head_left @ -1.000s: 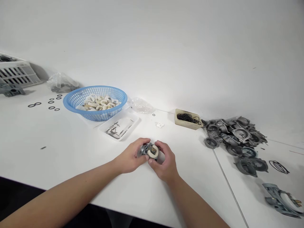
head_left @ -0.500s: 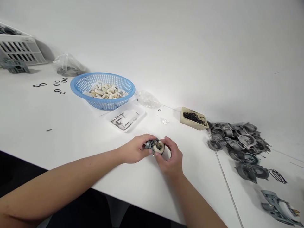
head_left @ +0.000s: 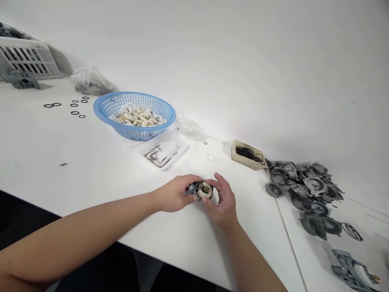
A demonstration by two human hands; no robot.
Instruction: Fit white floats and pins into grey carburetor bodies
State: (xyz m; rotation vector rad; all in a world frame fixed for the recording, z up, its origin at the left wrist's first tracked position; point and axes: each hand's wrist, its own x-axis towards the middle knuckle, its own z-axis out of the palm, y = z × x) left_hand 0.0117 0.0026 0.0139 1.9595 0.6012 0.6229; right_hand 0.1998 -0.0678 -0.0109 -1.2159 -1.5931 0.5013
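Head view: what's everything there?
Table: 1, white, below
Crate: 1, white, left
Component: 1, grey, left
Bag: 1, clear, left
Rings: 9, dark, mostly left
Basket: 1, blue, left
Curved pieces: many, whitish, basket
Tray: 1, white, centre
Slivers: several, dark, tray
Plastic: 1, clear, centre
Scrap: 1, white, centre
Box: 1, cream, right
Loops: many, black, box
Castings: many, grey, right
Coils: several, black, right
Assembly: 1, grey and whitish, right
Held part: 1, grey and whitish, centre
Left hand: 1, bare, centre
Right hand: 1, bare, centre
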